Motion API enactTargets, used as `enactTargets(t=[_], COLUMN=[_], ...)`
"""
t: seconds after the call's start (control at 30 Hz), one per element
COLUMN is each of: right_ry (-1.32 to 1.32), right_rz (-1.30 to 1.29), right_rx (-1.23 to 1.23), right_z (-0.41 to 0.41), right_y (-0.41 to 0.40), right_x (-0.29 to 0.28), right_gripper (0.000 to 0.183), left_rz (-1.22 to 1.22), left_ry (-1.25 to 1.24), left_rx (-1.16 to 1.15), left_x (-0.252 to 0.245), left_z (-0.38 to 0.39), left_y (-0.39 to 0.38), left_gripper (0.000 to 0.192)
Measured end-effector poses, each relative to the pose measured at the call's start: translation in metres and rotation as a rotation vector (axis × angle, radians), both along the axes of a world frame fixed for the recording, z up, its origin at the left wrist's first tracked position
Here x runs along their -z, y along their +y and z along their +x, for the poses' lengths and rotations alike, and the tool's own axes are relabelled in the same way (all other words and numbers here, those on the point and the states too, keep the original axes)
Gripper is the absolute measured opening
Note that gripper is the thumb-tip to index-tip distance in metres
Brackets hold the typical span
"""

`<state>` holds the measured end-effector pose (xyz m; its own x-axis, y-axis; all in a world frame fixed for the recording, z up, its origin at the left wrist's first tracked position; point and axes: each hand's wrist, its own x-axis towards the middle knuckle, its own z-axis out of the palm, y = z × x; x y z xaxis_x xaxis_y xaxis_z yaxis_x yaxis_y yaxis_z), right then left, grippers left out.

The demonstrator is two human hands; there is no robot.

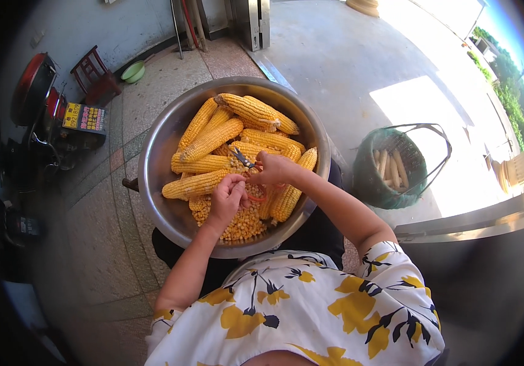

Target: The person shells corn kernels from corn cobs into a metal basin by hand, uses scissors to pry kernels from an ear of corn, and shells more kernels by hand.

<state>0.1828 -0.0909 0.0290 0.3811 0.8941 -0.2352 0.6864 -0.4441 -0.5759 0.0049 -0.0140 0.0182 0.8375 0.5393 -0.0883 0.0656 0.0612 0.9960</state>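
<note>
A wide stainless steel basin (157, 137) rests at my lap, filled with yellow corn cobs (211, 139) and loose corn kernels (243, 227). Over its middle, my right hand (276, 169) holds a pair of scissors (243, 158) with dark blades and orange handles; the blades point away to the upper left. My left hand (229, 197) is just left of the handles, thumb and fingertips pinched together. Whether something small sits between those fingertips cannot be made out. Some cobs and kernels under both hands are hidden.
On the right stands a green-lined woven basket (367, 183) with a tall handle, holding several stripped cobs (392, 167). A motorcycle (38, 123), a small red-brown chair (95, 80) and a green plastic bowl (133, 72) are at the left. A metal door (258, 25) stands ahead.
</note>
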Motion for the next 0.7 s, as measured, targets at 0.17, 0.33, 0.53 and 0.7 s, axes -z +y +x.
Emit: enactTargets(t=[0.17,0.33,0.53,0.7], right_ry=[0.586,1.517,1.888,1.776], right_rz=[-0.073,0.292,0.541,0.587], right_rx=[0.146,0.213,0.095,0.001], right_z=[0.043,0.057,0.039,0.03], right_y=[-0.002,-0.015,-0.032,-0.035], right_x=[-0.004,0.009,-0.02,-0.037], right_gripper=[0.034,0.03,0.03,0.035], left_rz=[-0.067,0.892,0.94,-0.064], left_ry=[-0.102,0.331,0.54,0.258], left_rx=[-0.101,0.24,0.296,0.34], left_x=[-0.017,-0.013,-0.014,0.005], left_z=[0.026,0.057,0.066,0.032], left_y=[-0.025,-0.076,-0.068,-0.014], left_gripper=[0.011,0.053,0.064,0.028])
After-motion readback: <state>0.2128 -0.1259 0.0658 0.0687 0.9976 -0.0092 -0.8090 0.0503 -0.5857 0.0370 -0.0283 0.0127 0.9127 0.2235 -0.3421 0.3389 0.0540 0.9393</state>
